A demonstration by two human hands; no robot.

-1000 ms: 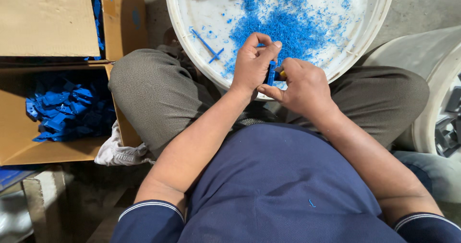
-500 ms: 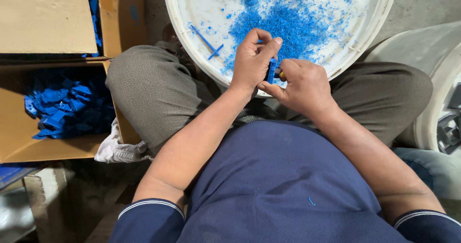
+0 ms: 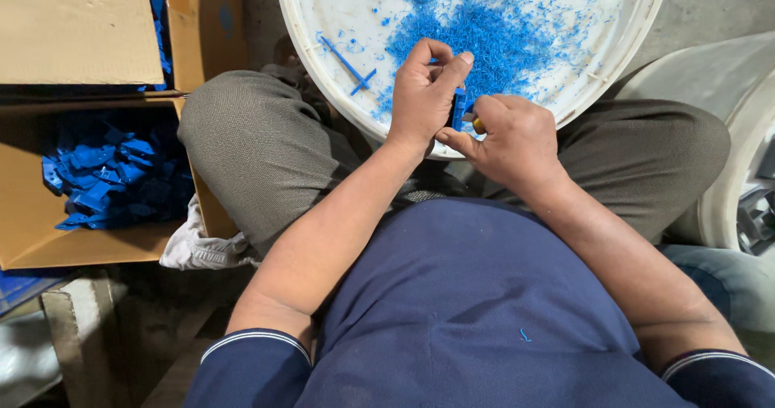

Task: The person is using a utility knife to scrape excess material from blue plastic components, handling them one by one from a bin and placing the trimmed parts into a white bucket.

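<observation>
Nothing moved: blue part (image 3: 458,108) between hands.

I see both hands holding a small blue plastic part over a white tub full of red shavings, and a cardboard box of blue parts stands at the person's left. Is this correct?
Not quite: the shavings in the white tub are blue, not red, as the head view shows. The rest holds: the left hand and right hand hold a small blue part over the tub, and the cardboard box of blue parts stands at the person's left.
</observation>
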